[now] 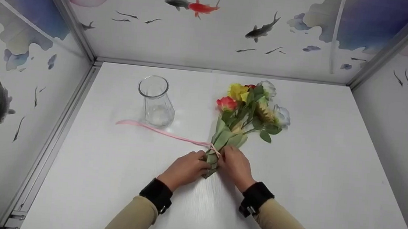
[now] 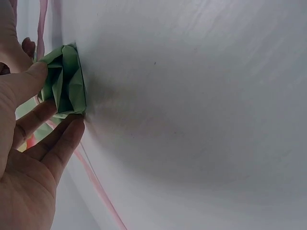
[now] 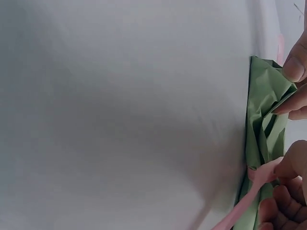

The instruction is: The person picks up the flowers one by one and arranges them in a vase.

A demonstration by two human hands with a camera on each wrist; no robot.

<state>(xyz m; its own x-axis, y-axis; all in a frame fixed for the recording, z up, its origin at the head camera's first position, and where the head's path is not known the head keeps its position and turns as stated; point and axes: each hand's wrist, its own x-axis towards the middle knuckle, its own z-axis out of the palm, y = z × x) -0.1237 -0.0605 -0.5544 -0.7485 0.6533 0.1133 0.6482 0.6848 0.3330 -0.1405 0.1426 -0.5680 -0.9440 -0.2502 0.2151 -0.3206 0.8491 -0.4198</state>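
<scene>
A bouquet of red, yellow and white flowers (image 1: 246,92) lies on the table, its stems in green wrapping paper (image 1: 222,134). My left hand (image 1: 186,167) grips the folded lower end of the wrap, thumb on one side and fingers on the other, as the left wrist view shows. Around the narrow part of the paper runs a pink ribbon (image 1: 165,132), one tail stretching left across the table. My right hand (image 1: 235,165) pinches the ribbon against the wrap; in the right wrist view the ribbon band (image 3: 261,175) passes under the thumb.
A clear glass vase (image 1: 160,112) stands upright to the left of the bouquet, close behind the ribbon's tail. The white table (image 1: 313,168) is enclosed by panels printed with fish at the back (image 1: 209,48) and both sides.
</scene>
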